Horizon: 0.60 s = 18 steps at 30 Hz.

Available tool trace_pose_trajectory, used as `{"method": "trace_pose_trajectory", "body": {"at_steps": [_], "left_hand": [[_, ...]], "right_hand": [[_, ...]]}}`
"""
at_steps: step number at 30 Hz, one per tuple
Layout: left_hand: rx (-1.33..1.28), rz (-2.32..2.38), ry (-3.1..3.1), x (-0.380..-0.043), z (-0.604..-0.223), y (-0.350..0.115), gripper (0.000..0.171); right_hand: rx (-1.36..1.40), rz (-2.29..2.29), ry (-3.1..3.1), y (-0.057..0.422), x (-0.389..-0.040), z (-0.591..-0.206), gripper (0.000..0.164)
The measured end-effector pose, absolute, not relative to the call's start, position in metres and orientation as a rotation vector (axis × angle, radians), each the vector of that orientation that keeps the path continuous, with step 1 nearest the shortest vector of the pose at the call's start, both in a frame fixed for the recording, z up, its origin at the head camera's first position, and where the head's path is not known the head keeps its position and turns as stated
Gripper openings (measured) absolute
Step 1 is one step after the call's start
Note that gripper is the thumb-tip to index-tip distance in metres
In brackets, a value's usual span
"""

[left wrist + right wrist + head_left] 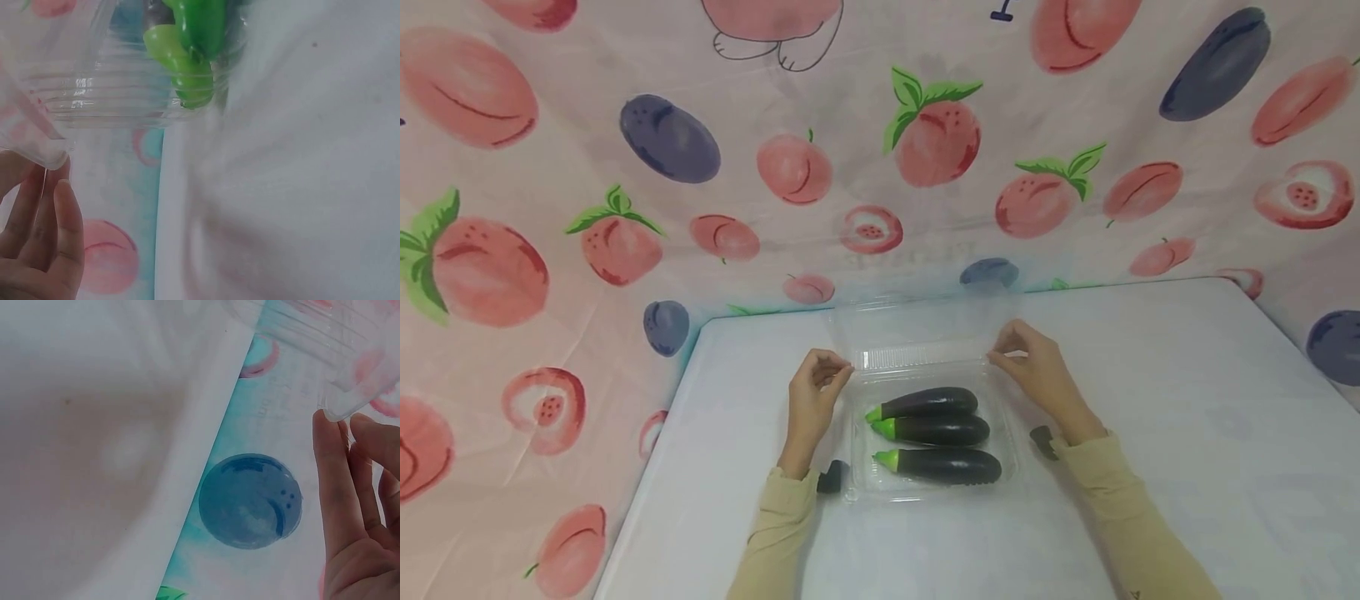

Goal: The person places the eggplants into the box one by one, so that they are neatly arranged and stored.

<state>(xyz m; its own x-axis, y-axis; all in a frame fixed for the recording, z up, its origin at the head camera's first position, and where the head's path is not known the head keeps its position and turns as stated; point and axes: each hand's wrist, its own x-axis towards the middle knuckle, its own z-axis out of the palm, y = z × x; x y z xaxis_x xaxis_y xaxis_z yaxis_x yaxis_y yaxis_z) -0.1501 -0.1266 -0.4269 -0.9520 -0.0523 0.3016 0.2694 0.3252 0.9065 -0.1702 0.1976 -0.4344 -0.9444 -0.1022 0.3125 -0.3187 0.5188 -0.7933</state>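
A clear plastic clamshell container (895, 498) lies on the table with its see-through lid (925, 325) raised at the back. Inside are three dark eggplants, the back one (934, 403), the middle one (942, 430) and the front one (951, 465), their green stems pointing left. My left hand (812, 400) pinches the container's lid at its left corner, thumb against fingertips. At the opposite corner, my right hand (1037, 367) pinches the lid the same way. The wrist views show a rounded plastic corner (55, 156) between the left fingers and another (337, 412) at the right fingertips.
A white-covered table (1187, 467) spreads beneath the container. Behind it hangs a pink fruit-print cloth (842, 92), meeting the table's back edge. Small black pieces sit by each wrist, one at the left sleeve (830, 477) and one at the right (1043, 442).
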Motion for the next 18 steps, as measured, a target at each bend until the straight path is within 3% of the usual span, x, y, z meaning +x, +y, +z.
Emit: {"method": "trace_pose_trajectory", "body": {"at_steps": [18], "left_hand": [[-0.256, -1.684, -2.316, -0.1453, -0.4258, -0.1321, 0.014]], "right_hand": [[0.365, 1.415, -2.588, 0.2022, -0.1650, -0.4312, 0.011]]}}
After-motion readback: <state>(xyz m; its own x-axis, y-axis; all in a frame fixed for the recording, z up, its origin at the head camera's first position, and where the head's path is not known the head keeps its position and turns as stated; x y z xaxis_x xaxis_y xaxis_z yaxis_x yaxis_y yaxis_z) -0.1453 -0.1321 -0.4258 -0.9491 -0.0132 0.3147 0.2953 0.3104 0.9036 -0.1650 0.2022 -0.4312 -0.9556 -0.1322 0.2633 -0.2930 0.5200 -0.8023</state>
